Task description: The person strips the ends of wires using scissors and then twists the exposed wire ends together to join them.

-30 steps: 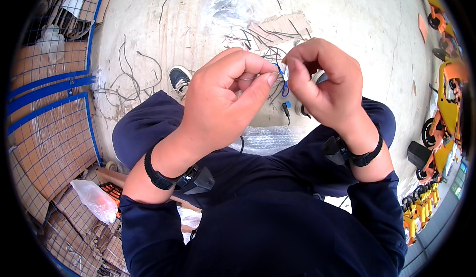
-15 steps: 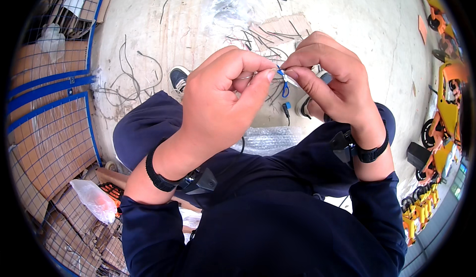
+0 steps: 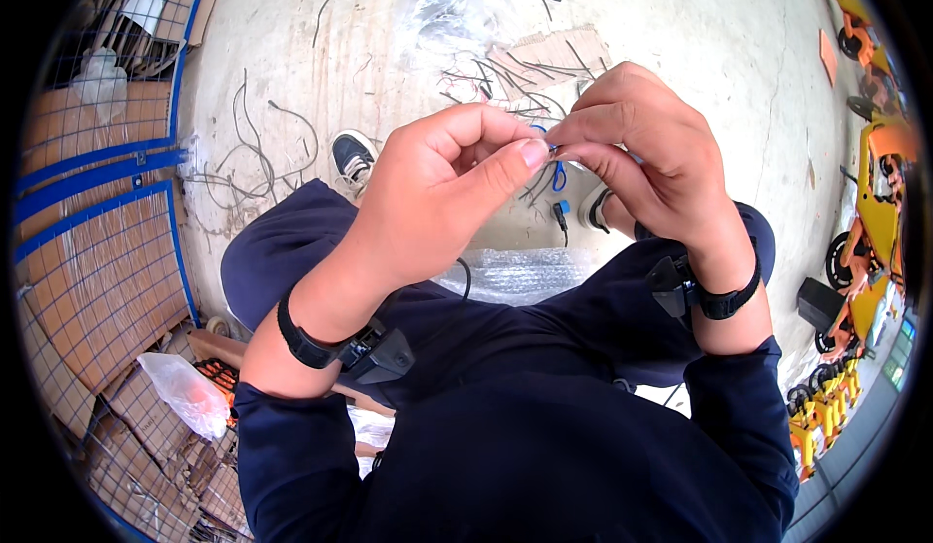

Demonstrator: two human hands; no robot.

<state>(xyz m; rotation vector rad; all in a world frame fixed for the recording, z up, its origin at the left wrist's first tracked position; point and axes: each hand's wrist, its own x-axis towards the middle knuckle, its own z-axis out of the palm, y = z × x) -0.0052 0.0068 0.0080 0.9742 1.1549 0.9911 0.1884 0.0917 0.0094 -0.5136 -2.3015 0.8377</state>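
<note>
Both hands meet in front of me over the floor, fingertips nearly touching. My left hand [image 3: 452,178] is closed in a pinch of thumb and index finger at a thin blue wire. My right hand [image 3: 646,144] pinches the same wire from the other side, thumb under the fingers. A small loop of the blue wire [image 3: 559,177] hangs just below the fingertips. The exact spot where the fingers meet is too small to make out. Below it lies a black cable end with a blue connector [image 3: 561,210].
Cut dark wires lie on a flat cardboard piece [image 3: 573,45], near a clear plastic bag [image 3: 457,8]. A loose grey cable [image 3: 255,149] curls at left beside a blue mesh cage [image 3: 177,96]. Bubble wrap [image 3: 525,273] lies between my legs. Yellow-orange wheeled machines [image 3: 878,193] line the right.
My left hand has shifted slightly down and right, its thumb now closer to my right fingertips. The white bit seen beside the blue wire is now mostly hidden. My right hand has barely moved.
</note>
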